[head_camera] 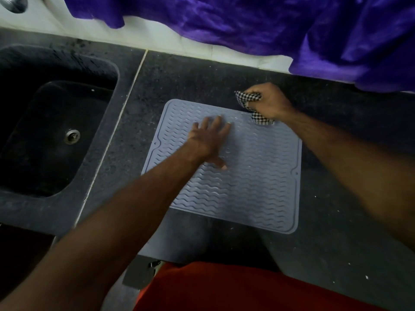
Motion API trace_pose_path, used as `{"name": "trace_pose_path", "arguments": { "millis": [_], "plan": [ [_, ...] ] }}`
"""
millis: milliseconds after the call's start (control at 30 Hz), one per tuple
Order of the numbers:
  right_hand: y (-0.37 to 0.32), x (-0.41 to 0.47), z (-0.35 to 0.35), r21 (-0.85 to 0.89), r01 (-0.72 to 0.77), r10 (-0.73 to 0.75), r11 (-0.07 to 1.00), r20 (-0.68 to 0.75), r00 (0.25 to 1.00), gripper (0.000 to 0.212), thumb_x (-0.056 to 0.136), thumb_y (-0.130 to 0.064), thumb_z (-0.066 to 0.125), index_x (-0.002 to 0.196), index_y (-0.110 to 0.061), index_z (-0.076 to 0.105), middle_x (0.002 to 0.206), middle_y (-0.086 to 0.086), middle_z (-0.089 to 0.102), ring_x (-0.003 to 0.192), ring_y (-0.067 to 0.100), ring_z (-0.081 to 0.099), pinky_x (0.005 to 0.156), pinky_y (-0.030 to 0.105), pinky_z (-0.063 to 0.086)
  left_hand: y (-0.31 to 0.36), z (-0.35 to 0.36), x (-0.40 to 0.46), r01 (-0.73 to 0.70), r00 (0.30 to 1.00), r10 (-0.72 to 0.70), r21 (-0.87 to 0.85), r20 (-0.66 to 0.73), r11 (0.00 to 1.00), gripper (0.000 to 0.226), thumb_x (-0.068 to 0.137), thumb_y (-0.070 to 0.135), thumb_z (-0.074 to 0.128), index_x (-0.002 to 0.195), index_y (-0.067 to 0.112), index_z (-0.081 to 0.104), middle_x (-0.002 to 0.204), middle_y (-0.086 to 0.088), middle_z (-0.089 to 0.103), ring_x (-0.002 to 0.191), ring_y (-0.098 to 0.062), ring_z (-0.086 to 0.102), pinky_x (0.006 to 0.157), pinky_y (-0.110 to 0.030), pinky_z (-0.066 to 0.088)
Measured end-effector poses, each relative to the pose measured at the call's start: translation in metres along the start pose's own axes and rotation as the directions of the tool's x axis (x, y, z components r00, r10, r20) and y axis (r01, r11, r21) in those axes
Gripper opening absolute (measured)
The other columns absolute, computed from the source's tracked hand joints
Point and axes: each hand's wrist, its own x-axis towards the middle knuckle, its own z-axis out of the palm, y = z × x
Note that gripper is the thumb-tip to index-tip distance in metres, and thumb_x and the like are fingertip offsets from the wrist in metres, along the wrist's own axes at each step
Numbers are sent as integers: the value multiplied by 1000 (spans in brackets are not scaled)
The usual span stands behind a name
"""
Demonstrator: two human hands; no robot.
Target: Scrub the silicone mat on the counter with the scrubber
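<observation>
An orange-red garment (235, 288) edges the speckled dark stone counter (336, 221), where the left hand (207, 142) lies flat, fingers spread, on the wavy-ribbed grey silicone mat (247, 187) while the right hand (269, 102) clenches a crumpled checkered scrubber (261, 120) at its far right corner.

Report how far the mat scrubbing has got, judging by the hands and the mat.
Done: the left hand lies flat on the grey silicone mat, pinning it to the counter. In hand: the right hand grips the checkered scrubber at the mat's far right corner. Left: apparently most of the ribbed surface; whether any of it is clean cannot be told.
</observation>
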Motion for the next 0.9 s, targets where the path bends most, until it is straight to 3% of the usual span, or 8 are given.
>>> {"name": "trace_pose_path", "arguments": {
  "millis": [133, 233, 367, 467, 533, 700, 900],
  "plan": [
    [-12, 13, 18, -76, 72, -64, 995, 100, 993, 31, 83, -8, 67, 113, -18, 66, 107, -1, 69, 89, 7, 62, 75, 21, 49, 1, 6, 13, -4, 998, 6, -31, 62, 1000, 135, 62, 65, 78, 154, 29, -15, 160, -6, -24, 146, -41, -13, 116, -63, 13],
    [-9, 10, 26, -105, 139, -124, 985, 138, 983, 30, 83, -9, 67, 110, -20, 67, 103, -1, 69, 90, 8, 63, 80, 29, 54, 0, 8, 14, -8, 998, 11, -47, 68, 999, 137, 61, 64, 79, 154, 29, -15, 160, -6, -25, 146, -41, -15, 115, -64, 14],
    [9, -5, 7, -309, 313, -250, 898, 226, 942, 29, 83, -12, 67, 111, -18, 66, 107, 2, 67, 100, 19, 59, 88, 33, 46, -3, 8, 14, -17, 997, 21, -48, 72, 999, 137, 60, 66, 78, 154, 29, -16, 160, -6, -25, 146, -42, -15, 114, -65, 15],
    [32, -15, -16, -392, 304, -217, 869, 251, 943, 32, 82, -12, 68, 113, -18, 65, 110, 3, 66, 103, 21, 57, 89, 33, 42, -3, 9, 15, -18, 997, 22, -50, 72, 999, 138, 60, 65, 79, 153, 30, -16, 160, -5, -26, 146, -42, -16, 113, -65, 15],
    [39, -17, -24, -368, 291, -208, 883, 248, 946, 31, 81, -8, 68, 111, -17, 66, 106, 4, 68, 98, 20, 60, 87, 34, 47, -2, 8, 15, -13, 997, 17, -45, 76, 999, 138, 60, 65, 79, 153, 30, -17, 160, -5, -26, 146, -42, -16, 112, -65, 15],
    [9, -2, 5, -136, 276, -268, 951, 76, 960, 32, 82, -8, 68, 111, -19, 67, 104, 0, 70, 92, 9, 64, 82, 26, 52, -1, 8, 16, -10, 997, 13, -42, 82, 999, 138, 61, 65, 79, 153, 29, -17, 159, -5, -27, 146, -42, -16, 113, -65, 14],
    [8, -5, 22, -272, 317, -275, 908, 184, 944, 26, 83, -14, 68, 107, -23, 67, 100, -2, 68, 92, 12, 60, 84, 32, 49, -2, 9, 15, -14, 997, 18, -47, 73, 999, 136, 62, 65, 78, 153, 29, -17, 160, -5, -25, 146, -41, -16, 114, -65, 14]
  ]
}}
